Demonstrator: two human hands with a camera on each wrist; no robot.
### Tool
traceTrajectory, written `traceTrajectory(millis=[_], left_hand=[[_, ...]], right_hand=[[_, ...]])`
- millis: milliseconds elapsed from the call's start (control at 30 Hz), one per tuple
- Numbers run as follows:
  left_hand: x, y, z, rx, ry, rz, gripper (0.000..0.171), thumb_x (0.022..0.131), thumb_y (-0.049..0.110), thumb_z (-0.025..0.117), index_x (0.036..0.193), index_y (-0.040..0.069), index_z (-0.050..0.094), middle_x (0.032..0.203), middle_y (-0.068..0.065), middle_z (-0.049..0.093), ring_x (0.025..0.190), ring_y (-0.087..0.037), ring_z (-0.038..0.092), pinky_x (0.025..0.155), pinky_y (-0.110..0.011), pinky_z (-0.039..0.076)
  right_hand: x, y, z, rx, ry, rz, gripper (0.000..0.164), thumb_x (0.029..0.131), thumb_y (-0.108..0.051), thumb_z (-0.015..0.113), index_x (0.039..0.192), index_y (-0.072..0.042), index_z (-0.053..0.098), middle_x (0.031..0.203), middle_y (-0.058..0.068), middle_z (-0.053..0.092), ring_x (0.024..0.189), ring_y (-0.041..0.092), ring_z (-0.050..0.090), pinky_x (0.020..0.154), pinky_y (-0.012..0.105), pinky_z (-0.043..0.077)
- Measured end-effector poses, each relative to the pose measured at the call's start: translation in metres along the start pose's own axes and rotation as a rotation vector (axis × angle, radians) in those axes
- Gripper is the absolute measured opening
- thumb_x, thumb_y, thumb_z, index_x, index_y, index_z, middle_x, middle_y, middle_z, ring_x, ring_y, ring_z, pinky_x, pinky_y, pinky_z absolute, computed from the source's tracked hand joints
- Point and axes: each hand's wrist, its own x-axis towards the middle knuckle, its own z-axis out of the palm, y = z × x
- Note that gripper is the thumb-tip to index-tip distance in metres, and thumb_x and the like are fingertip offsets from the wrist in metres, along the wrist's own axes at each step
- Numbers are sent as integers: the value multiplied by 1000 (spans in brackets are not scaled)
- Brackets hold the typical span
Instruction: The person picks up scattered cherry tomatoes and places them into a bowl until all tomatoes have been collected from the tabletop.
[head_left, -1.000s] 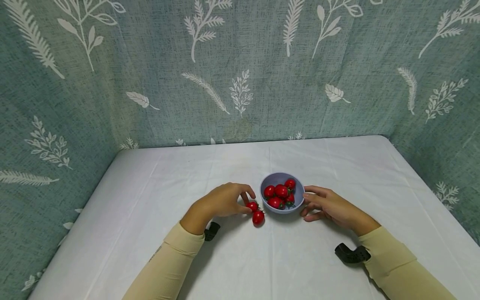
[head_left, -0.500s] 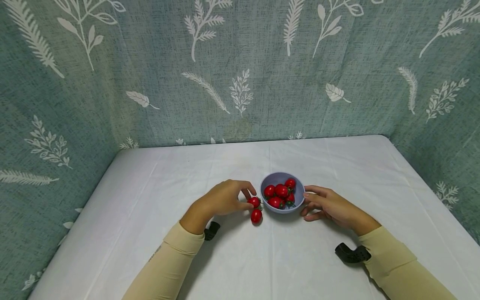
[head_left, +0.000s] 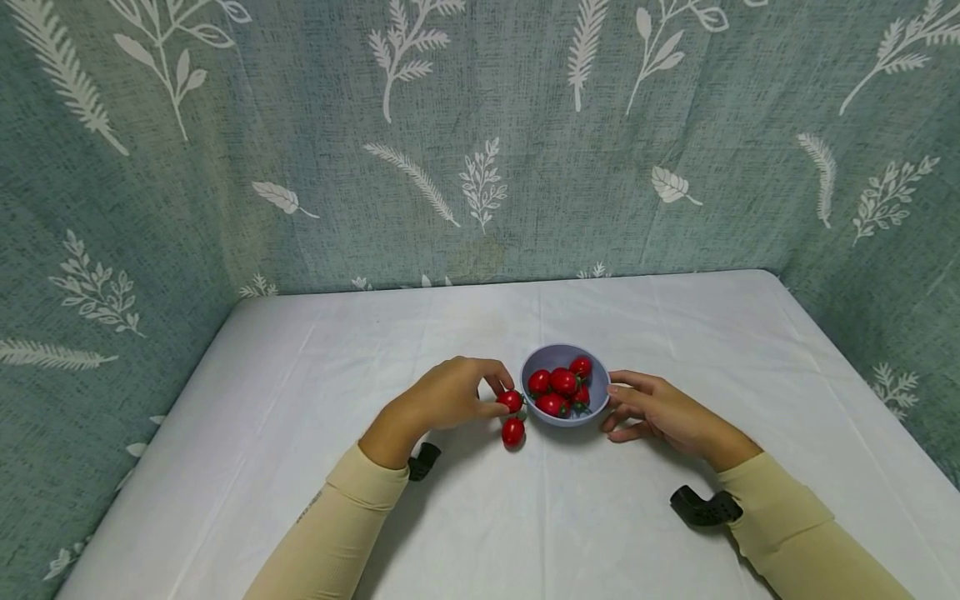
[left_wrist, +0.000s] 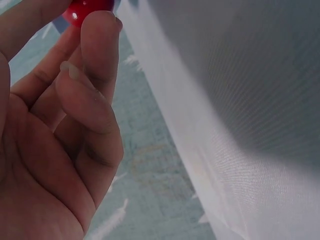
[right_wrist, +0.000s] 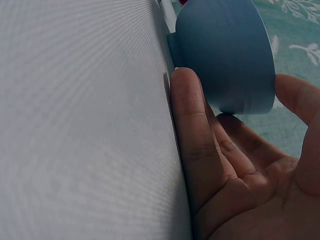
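Observation:
Between thumb and fingertips, my left hand point(head_left: 453, 396) pinches a red cherry tomato point(head_left: 511, 402) close to the left side of a blue-grey bowl point(head_left: 564, 422). In the left wrist view that tomato point(left_wrist: 87, 11) shows only in part at the top, between the fingers. Another tomato point(head_left: 513, 433) lies on the white cloth just below it. Inside the bowl are several red tomatoes point(head_left: 563, 382) with green stems. My right hand point(head_left: 660, 412) rests at the bowl's right side, fingers loosely spread. In the right wrist view, thumb and fingertips meet the outer wall of the bowl point(right_wrist: 225, 55).
A white cloth point(head_left: 480, 525) covers the table. Behind it and at both sides hangs a green curtain point(head_left: 525, 217) with white leaf patterns. A black wrist mount point(head_left: 705, 507) sits under the right sleeve, another mount point(head_left: 424, 462) under the left.
My left hand has moved slightly up and right with the pinched tomato, nearer the bowl. The loose tomato has shifted a little left. My right hand and the bowl stay in place.

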Motion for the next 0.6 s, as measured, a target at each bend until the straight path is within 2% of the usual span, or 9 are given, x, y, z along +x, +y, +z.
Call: traceTrajectory(millis=[400, 600], left_hand=[[-1, 0, -1, 9, -2, 38, 20, 85, 26, 80, 103, 28, 70, 93, 16, 71, 75, -7, 56, 68, -28, 46], [-4, 3, -4, -14, -29, 48, 20, 85, 26, 80, 103, 29, 70, 96, 16, 70, 66, -8, 56, 64, -28, 47]], right_hand=[[0, 0, 0, 19, 1, -2, 61, 107, -27, 47, 151, 9, 24, 101, 6, 68, 92, 16, 70, 81, 33, 60], [0, 1, 0, 18, 1, -2, 61, 107, -27, 47, 151, 9, 25, 102, 7, 68, 92, 16, 70, 81, 33, 60]])
